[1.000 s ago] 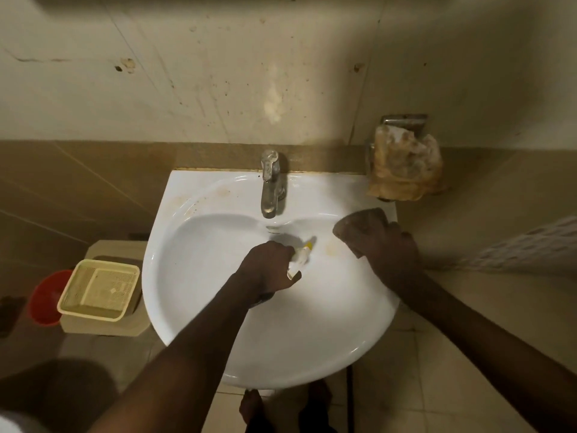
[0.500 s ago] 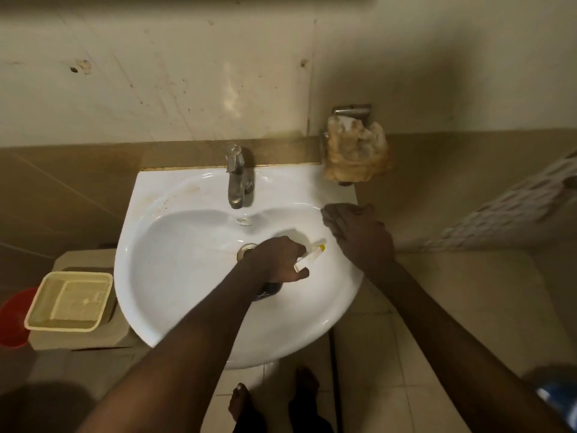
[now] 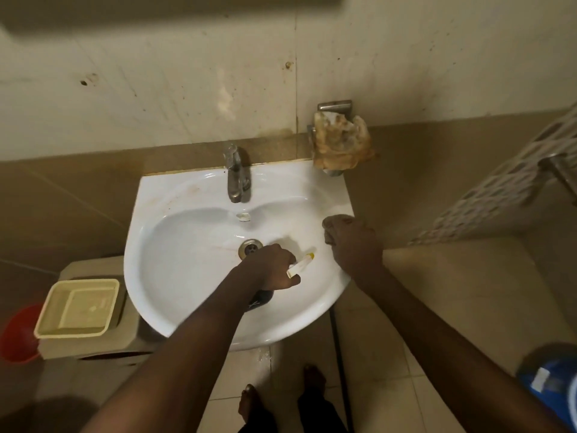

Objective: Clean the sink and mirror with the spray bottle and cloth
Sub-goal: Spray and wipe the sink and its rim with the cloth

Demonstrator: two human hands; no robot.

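Left hand (image 3: 271,266) grips spray bottle (image 3: 301,264); right hand (image 3: 354,242) clutches cloth (image 3: 329,234); no legible writing.

Tiled floor (image 3: 406,307) bears, seemingly, a red bucket (image 3: 17,335).

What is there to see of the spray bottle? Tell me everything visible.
Only part of the spray bottle shows. A pale, whitish nozzle with a yellow tip juts out of the left hand, pointing up and right over the right side of the white sink bowl, beside the drain. A dark body shows below the fist. The hand grips it, fingers curled round; nothing else touches it. It looks like plastic. No spray is visible.
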